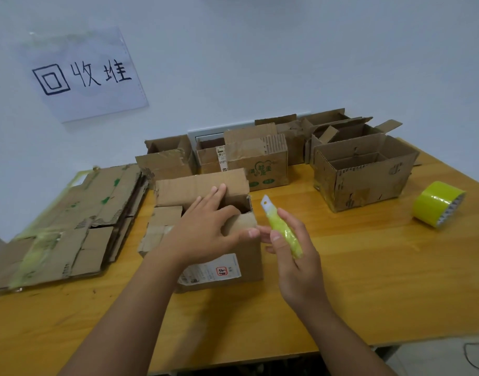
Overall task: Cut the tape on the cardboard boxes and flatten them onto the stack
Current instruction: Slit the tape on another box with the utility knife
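The left hand (203, 226) rests on top of the near cardboard box (219, 256), its fingers spread and lightly bent over the open top, the thumb reaching along the front right flap. The right hand (295, 256), just beside that box's right corner, grips a yellow-green box cutter (283, 230), fingers and thumb curled round the handle, the white tip pointing up and away from the person.

At the far left of the wooden table (368, 280) lies the stack of flattened cardboard (70, 226), with strips of yellow-green tape along its left edge. On the wall above it hangs a paper sign (84, 74) with handwritten characters. The near box stands in the middle of the table, its flaps up and a white shipping label on its front side. Behind it, along the wall, stands a row of open boxes (243, 158), one printed in green. Right of these is a larger open box (365, 172) with an inner divider. Farthest right, well apart from the hands, a roll of yellow-green tape (437, 203) lies on its side.
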The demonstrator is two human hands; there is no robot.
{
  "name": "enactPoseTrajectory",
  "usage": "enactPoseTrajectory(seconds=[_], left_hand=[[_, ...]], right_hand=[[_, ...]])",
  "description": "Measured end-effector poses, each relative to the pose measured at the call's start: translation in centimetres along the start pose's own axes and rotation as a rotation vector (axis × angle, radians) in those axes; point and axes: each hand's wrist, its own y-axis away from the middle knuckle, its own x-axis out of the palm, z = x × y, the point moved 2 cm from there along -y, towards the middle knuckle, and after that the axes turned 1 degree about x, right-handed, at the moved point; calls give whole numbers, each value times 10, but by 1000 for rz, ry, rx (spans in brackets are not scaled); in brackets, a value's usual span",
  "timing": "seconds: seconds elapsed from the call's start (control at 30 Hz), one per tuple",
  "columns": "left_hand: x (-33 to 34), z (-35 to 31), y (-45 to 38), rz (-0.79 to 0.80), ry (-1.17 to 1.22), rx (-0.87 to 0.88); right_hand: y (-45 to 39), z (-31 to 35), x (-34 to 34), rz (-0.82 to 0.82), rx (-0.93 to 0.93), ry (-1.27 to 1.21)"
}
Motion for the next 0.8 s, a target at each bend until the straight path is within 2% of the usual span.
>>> enactPoseTrajectory(seconds=[0.07,0.33,0.8], left_hand=[[-1,-1,3,-1,11,14],[-5,-3,18,-61,21,89],[-10,-9,22,-75,37,106]], right_hand=[[-7,2,-7,13,41,-105],[-10,12,-19,106,107,-273],[-13,-1,-19,144,276,-374]])
